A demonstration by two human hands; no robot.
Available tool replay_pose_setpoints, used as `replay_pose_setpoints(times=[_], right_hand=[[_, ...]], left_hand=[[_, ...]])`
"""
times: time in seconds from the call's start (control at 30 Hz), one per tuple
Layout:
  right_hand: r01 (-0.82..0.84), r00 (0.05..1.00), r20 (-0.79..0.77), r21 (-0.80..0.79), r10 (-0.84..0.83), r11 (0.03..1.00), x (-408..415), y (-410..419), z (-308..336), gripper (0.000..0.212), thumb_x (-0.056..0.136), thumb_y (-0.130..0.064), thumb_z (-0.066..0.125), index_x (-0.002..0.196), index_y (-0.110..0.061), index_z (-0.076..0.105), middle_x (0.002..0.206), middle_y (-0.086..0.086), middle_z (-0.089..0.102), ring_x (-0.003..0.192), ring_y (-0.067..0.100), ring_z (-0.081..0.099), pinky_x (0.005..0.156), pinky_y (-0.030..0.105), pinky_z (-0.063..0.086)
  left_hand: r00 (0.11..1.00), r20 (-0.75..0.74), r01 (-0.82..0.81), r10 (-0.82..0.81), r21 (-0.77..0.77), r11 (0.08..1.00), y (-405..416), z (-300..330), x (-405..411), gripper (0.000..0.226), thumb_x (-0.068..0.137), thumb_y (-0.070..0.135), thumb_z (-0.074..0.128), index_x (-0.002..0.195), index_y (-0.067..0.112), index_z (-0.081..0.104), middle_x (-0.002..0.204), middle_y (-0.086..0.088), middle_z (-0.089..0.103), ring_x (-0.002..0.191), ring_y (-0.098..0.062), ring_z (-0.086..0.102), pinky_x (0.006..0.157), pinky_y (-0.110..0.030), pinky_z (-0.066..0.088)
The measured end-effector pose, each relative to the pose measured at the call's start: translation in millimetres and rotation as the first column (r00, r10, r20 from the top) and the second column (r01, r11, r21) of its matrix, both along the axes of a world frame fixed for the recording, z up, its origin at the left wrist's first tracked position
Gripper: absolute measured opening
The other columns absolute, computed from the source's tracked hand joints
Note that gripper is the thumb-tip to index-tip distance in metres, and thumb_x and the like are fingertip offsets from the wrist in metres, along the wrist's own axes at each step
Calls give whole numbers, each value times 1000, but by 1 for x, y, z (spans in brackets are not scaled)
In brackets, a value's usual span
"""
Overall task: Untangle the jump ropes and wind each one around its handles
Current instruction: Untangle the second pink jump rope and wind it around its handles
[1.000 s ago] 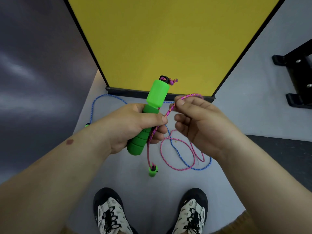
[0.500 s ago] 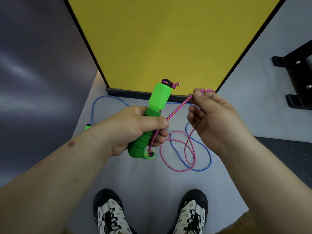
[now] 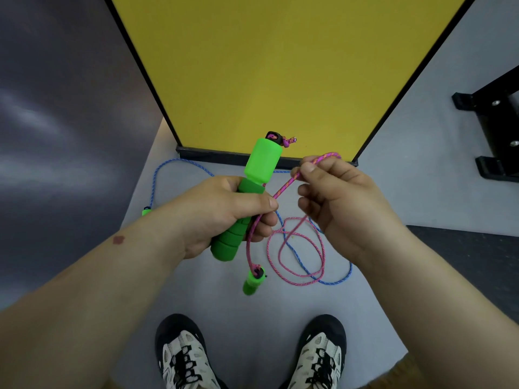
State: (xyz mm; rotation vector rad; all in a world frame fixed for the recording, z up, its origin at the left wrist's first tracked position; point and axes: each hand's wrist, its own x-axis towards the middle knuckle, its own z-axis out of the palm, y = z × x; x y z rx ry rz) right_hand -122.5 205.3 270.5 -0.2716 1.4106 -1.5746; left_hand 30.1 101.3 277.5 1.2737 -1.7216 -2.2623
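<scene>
My left hand [image 3: 224, 211] grips a green jump-rope handle [image 3: 261, 164], held tilted with its black cap and pink knot at the top. The pink rope [image 3: 283, 186] runs from under my left thumb up to my right hand [image 3: 334, 200], which pinches a bend of it between thumb and forefinger. A second green handle [image 3: 253, 280] dangles on the pink rope below my left hand. The rest of the pink rope lies in loops on the floor, crossed by the blue rope [image 3: 334, 282]. The blue rope's green handle [image 3: 146, 211] peeks out behind my left forearm.
A yellow panel [image 3: 280, 66] with a black frame stands straight ahead, its base just beyond the ropes. A black metal rack foot [image 3: 494, 136] sits at the right. My two shoes [image 3: 252, 357] are at the bottom on the grey floor.
The second green handle, half a second ago up against my left hand, now dangles lower on the pink rope. My right hand stays raised to the right with the rope bend.
</scene>
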Motion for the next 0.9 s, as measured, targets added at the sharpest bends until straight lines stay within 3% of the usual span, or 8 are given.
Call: replay_pose_setpoints(times=[0.13,0.23,0.33,0.43,0.5,0.63,0.9], right_hand=[[182,983,32,-11,-182,983,-13,-1,3,4,94,-15,67,91,-14,67,86,5,67,64,12,58,62,24,53],[191,980,62,3,-191,982,-16,0,2,6,94,-19,68,91,-14,65,88,5,63,64,11,58,63,24,52],[57,994,93,14,-58,998,-8,0,0,6,93,-19,69,89,-15,65,87,4,66,63,10,59,60,24,52],[-169,982,90,22,167,985,4,2,1,7,92,-12,66,99,-12,67,92,7,68,63,9,60,60,23,51],[-234,971,53,48,232,971,8,3,1,9,92,-9,65,101,-10,68,92,9,68,63,8,59,61,22,50],[-111,994,-13,37,112,993,3,1,-1,8,92,-7,66,98,-11,70,92,9,69,66,10,59,62,23,50],[196,979,58,5,-196,981,-14,0,3,1,93,-13,69,93,-14,70,86,4,68,67,12,58,64,24,52]], left_hand=[[1000,3,24,-24,2,1000,0,-1,0,7,92,12,69,91,5,69,79,-9,72,68,-20,68,69,-33,57],[1000,-11,27,-26,10,1000,1,0,0,8,93,11,68,90,4,68,78,-10,71,67,-20,67,67,-32,56],[1000,-24,16,-16,14,1000,2,0,-1,7,93,10,67,90,3,68,78,-11,70,65,-20,66,65,-31,57],[999,-26,19,-18,16,1000,2,1,0,7,93,10,67,94,3,68,78,-11,70,65,-20,66,65,-32,57],[1000,-21,13,-13,20,1000,2,1,0,8,92,11,68,95,3,68,78,-10,71,64,-20,67,63,-31,57],[1000,2,9,-9,-16,1000,0,-1,0,9,92,12,69,95,3,68,80,-10,72,66,-20,67,62,-28,56],[1000,-5,27,-28,-24,999,0,-1,1,7,93,11,67,93,4,68,79,-10,71,65,-19,66,65,-29,57]])
